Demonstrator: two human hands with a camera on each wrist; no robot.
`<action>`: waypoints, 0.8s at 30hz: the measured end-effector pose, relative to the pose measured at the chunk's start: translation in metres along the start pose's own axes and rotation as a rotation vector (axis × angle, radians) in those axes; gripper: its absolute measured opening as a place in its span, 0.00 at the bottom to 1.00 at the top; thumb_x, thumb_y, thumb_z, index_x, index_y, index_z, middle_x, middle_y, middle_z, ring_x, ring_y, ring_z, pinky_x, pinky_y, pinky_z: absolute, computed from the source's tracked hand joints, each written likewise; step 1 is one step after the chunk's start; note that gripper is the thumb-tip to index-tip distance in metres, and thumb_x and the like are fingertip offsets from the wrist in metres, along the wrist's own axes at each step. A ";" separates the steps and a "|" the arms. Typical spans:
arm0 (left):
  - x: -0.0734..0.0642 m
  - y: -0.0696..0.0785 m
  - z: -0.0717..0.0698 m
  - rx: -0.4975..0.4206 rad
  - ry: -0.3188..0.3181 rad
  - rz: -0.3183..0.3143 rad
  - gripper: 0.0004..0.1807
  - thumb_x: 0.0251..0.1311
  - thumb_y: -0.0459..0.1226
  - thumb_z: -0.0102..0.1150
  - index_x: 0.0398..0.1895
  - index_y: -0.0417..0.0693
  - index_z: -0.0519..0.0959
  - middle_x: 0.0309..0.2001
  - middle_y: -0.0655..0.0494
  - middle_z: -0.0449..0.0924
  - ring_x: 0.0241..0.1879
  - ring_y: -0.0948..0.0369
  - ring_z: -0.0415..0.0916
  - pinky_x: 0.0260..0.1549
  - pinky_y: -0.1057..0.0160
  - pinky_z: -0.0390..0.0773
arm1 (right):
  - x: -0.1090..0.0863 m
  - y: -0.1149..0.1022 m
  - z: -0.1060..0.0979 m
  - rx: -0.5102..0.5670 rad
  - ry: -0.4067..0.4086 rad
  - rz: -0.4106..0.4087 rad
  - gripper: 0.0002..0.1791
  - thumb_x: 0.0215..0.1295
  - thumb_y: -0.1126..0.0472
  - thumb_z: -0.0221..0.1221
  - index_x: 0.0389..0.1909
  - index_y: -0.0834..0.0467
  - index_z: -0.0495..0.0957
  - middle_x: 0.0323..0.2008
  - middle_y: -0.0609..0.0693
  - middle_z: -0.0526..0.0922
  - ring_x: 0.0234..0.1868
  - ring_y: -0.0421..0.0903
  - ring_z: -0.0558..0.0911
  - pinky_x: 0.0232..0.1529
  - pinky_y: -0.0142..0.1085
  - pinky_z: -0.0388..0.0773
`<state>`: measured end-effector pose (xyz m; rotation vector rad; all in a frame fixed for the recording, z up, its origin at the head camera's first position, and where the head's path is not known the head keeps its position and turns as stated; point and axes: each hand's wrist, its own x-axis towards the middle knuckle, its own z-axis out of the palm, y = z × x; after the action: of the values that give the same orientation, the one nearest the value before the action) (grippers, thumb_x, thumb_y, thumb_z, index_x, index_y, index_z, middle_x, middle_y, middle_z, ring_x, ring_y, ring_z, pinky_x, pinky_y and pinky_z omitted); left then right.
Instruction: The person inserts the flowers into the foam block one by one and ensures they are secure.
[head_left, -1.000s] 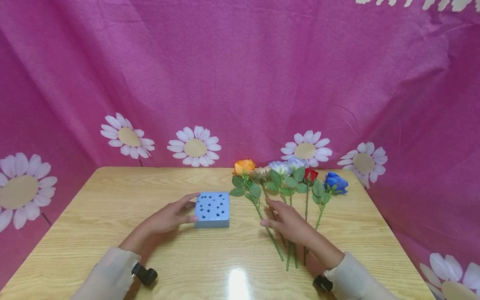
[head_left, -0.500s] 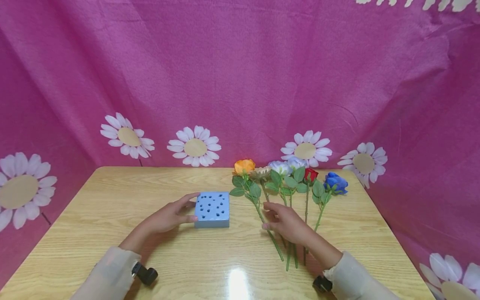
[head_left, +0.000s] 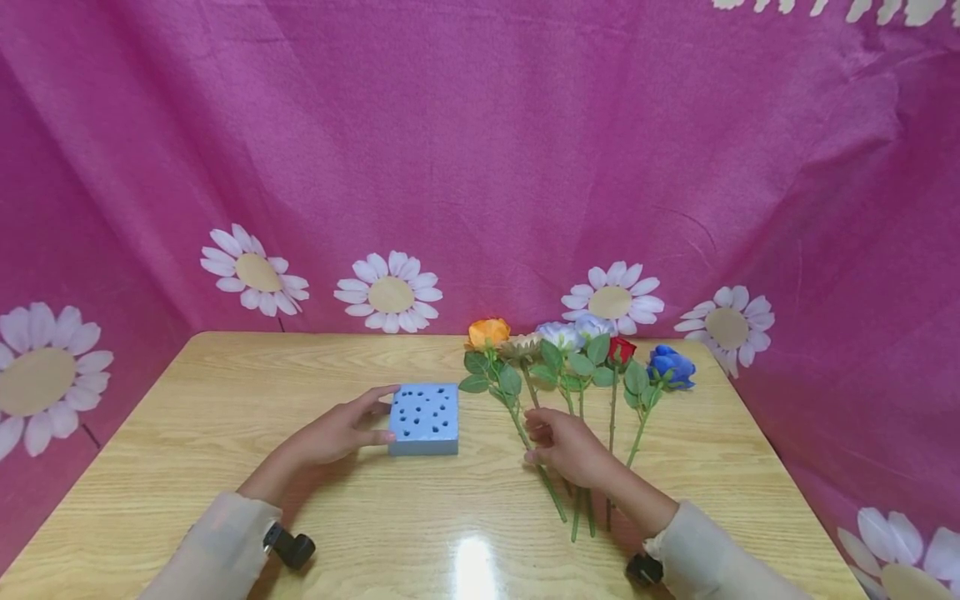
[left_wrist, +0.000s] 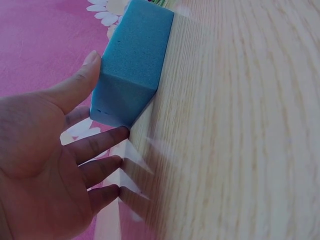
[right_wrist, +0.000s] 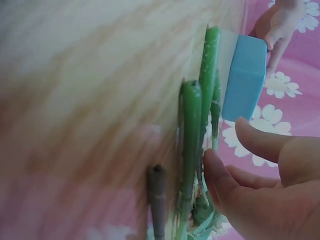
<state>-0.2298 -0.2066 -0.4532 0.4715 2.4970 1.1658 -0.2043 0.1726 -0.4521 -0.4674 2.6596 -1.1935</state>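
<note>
My left hand (head_left: 333, 432) holds the left side of a pale blue foam block (head_left: 424, 423), a square piece with many small holes in its top. In the left wrist view the thumb lies against the block's edge, one finger goes behind it and the other fingers are spread. My right hand (head_left: 572, 450) reaches over the flower stems with thumb and fingers apart. Its fingertips are close to the brown stem of a beige flower (head_left: 522, 347) and the green stem of an orange rose (head_left: 489, 333). In the right wrist view the green stem ends (right_wrist: 192, 107) stand close by the fingers.
Pale lavender flowers (head_left: 561, 335), a red rose (head_left: 621, 350) and a blue rose (head_left: 671, 367) lie farther right, stems toward the person. All rest on a wooden table (head_left: 300, 367). Magenta cloth (head_left: 480, 167) with daisies hangs behind and at both sides.
The right hand has drawn slightly back and its fingers have bent a little over the stems. The left hand, the foam block and the flowers stay where they were.
</note>
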 end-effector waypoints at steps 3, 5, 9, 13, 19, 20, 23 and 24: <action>0.000 0.000 0.000 0.003 -0.001 0.004 0.45 0.66 0.50 0.67 0.82 0.60 0.55 0.74 0.43 0.68 0.76 0.40 0.60 0.70 0.29 0.55 | 0.001 0.001 0.001 0.009 0.008 -0.004 0.30 0.61 0.70 0.70 0.64 0.72 0.73 0.53 0.61 0.84 0.54 0.57 0.84 0.55 0.48 0.82; 0.000 0.000 0.000 0.005 -0.004 0.009 0.45 0.67 0.50 0.66 0.82 0.59 0.55 0.74 0.42 0.68 0.76 0.40 0.60 0.70 0.30 0.55 | 0.002 0.002 0.002 0.016 0.012 -0.016 0.29 0.61 0.71 0.71 0.62 0.73 0.74 0.51 0.61 0.85 0.52 0.56 0.84 0.54 0.46 0.82; 0.000 0.000 -0.001 0.009 -0.003 0.026 0.44 0.68 0.49 0.66 0.82 0.57 0.56 0.73 0.40 0.69 0.75 0.39 0.60 0.71 0.31 0.55 | 0.003 0.004 0.004 0.031 0.018 -0.023 0.28 0.59 0.71 0.72 0.60 0.73 0.75 0.48 0.60 0.85 0.49 0.53 0.85 0.51 0.43 0.83; 0.000 -0.001 -0.001 0.012 -0.004 0.037 0.43 0.68 0.49 0.66 0.82 0.56 0.56 0.73 0.40 0.70 0.75 0.39 0.61 0.71 0.31 0.55 | 0.005 0.005 0.007 0.033 0.022 -0.012 0.27 0.57 0.72 0.72 0.58 0.73 0.77 0.46 0.58 0.85 0.47 0.51 0.84 0.49 0.40 0.83; 0.000 -0.001 -0.001 0.023 -0.007 0.044 0.43 0.68 0.49 0.65 0.82 0.56 0.56 0.72 0.39 0.70 0.74 0.39 0.62 0.71 0.32 0.56 | 0.007 0.003 0.010 0.013 0.035 0.003 0.26 0.53 0.76 0.72 0.54 0.72 0.78 0.42 0.55 0.83 0.43 0.48 0.82 0.44 0.38 0.82; 0.000 -0.001 -0.001 0.023 -0.007 0.044 0.43 0.68 0.50 0.65 0.82 0.56 0.56 0.72 0.40 0.70 0.74 0.39 0.62 0.71 0.31 0.56 | 0.007 0.003 0.010 0.000 0.039 0.007 0.26 0.52 0.76 0.72 0.54 0.72 0.78 0.41 0.54 0.83 0.42 0.47 0.82 0.43 0.37 0.81; 0.000 -0.001 -0.001 0.021 -0.006 0.038 0.44 0.67 0.50 0.66 0.82 0.57 0.56 0.72 0.40 0.71 0.75 0.39 0.61 0.71 0.31 0.56 | 0.008 0.000 0.011 -0.046 0.047 0.014 0.25 0.51 0.76 0.73 0.52 0.70 0.79 0.39 0.51 0.82 0.40 0.45 0.80 0.42 0.36 0.79; 0.000 -0.001 -0.001 0.016 -0.006 0.038 0.44 0.67 0.50 0.66 0.82 0.57 0.56 0.72 0.40 0.71 0.75 0.39 0.61 0.71 0.31 0.55 | 0.009 -0.001 0.011 -0.059 0.047 0.013 0.25 0.51 0.76 0.73 0.52 0.70 0.79 0.38 0.51 0.81 0.39 0.44 0.79 0.41 0.37 0.79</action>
<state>-0.2305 -0.2078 -0.4532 0.5281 2.5044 1.1572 -0.2090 0.1613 -0.4595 -0.4360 2.7399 -1.1385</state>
